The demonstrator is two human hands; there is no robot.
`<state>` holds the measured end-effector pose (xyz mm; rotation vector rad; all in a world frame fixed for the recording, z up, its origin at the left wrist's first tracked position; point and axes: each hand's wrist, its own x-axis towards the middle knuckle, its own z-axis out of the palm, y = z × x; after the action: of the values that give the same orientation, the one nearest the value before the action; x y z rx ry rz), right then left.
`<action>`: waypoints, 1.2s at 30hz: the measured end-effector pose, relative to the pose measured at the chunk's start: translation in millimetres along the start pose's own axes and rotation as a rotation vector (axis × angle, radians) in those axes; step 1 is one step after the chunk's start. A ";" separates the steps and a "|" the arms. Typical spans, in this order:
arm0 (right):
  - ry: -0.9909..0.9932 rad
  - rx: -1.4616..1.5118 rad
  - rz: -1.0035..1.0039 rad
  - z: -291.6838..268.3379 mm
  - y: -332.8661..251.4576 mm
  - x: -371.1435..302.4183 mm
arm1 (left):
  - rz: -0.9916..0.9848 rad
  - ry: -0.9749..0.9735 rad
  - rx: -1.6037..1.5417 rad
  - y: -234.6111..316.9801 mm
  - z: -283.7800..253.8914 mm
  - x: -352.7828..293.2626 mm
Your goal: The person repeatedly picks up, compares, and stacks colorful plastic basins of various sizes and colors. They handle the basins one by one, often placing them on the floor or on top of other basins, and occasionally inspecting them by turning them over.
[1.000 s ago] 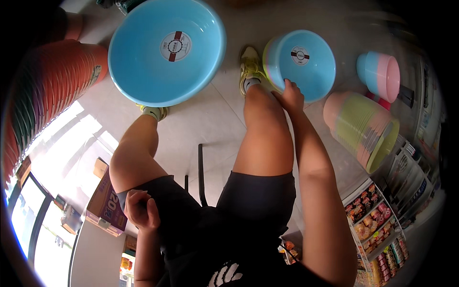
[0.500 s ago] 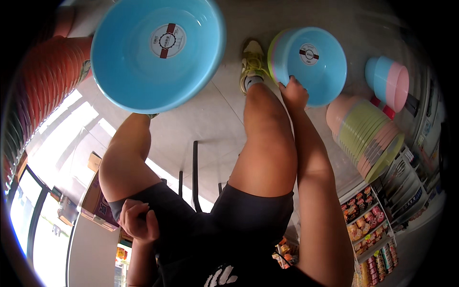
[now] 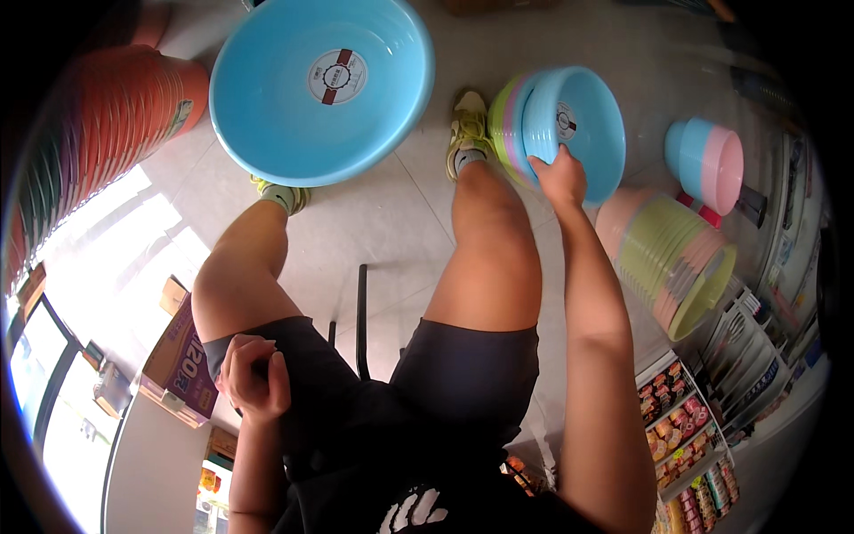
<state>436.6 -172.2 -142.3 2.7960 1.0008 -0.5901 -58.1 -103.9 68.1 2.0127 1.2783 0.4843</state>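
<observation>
My right hand (image 3: 562,180) grips the near rim of a small light-blue basin (image 3: 598,133). That basin tilts up a little from a nested stack beside my right shoe, where the rims of a pink basin and a green basin (image 3: 500,125) show below another blue one. My left hand (image 3: 253,378) rests over my left thigh, its fingers loosely curled with nothing seen in them. Ahead of my left foot stands a large light-blue basin (image 3: 294,116) with a round label inside.
A tall stack of orange buckets (image 3: 133,98) lies along the left side. To the right are stacked green and pink baskets (image 3: 667,249) and blue and pink buckets (image 3: 707,160). Snack shelves (image 3: 680,418) stand at lower right, a purple carton (image 3: 182,374) at left.
My right hand has raised the small blue basin away from the stack, opening a gap beneath it. The view has shifted slightly. My left hand stays over the thigh.
</observation>
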 end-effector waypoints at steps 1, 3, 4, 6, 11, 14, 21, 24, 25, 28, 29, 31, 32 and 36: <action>0.017 0.036 0.006 -5.8 2.9 -3.8 | -0.012 0.003 -0.013 0.1 -0.8 -1.5; 0.028 0.105 0.003 -17.8 9.1 -11.2 | -0.034 0.008 -0.043 -0.2 -1.2 -4.5; 0.022 0.139 -0.007 -23.6 12.2 -15.1 | -0.024 0.016 -0.035 -0.2 -2.1 -5.7; 0.025 0.192 -0.019 -38.1 14.1 -24.8 | -0.002 0.031 -0.025 -0.4 -2.2 -7.1; 0.084 0.276 -0.034 -86.3 11.0 -56.2 | 0.020 0.071 -0.121 -6.0 -3.0 -12.0; 0.127 0.391 -0.068 -115.2 8.1 -83.3 | -0.005 0.105 -0.162 -6.4 -3.5 -17.2; 0.206 0.579 -0.147 -180.2 7.6 -162.0 | 0.005 0.190 -0.234 -16.7 -5.7 -30.8; 0.205 0.693 -0.143 -204.5 4.8 -205.1 | -0.007 0.232 -0.261 -22.8 -3.6 -36.2; 0.219 0.717 -0.172 -210.4 2.5 -218.3 | -0.022 0.239 -0.262 -24.8 -4.4 -39.0; 0.246 0.793 -0.243 -223.4 -1.5 -260.2 | -0.006 0.267 -0.276 -29.4 -4.1 -44.6; 0.246 0.827 -0.260 -225.5 -2.3 -273.0 | 0.006 0.274 -0.281 -29.8 -4.2 -45.0; 0.237 0.842 -0.292 -232.2 -7.2 -302.1 | -0.008 0.262 -0.287 -28.4 -5.4 -47.8; 0.234 0.823 -0.298 -234.6 -10.0 -319.1 | -0.010 0.251 -0.312 -28.4 0.0 -46.8; 0.236 0.742 -0.453 -222.4 -32.8 -366.2 | -0.049 0.181 -0.618 -10.2 4.0 -58.6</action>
<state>228.7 -309.6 207.8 3.3253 1.8100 -0.8343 -88.0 -154.9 61.0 1.4402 1.1009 0.9265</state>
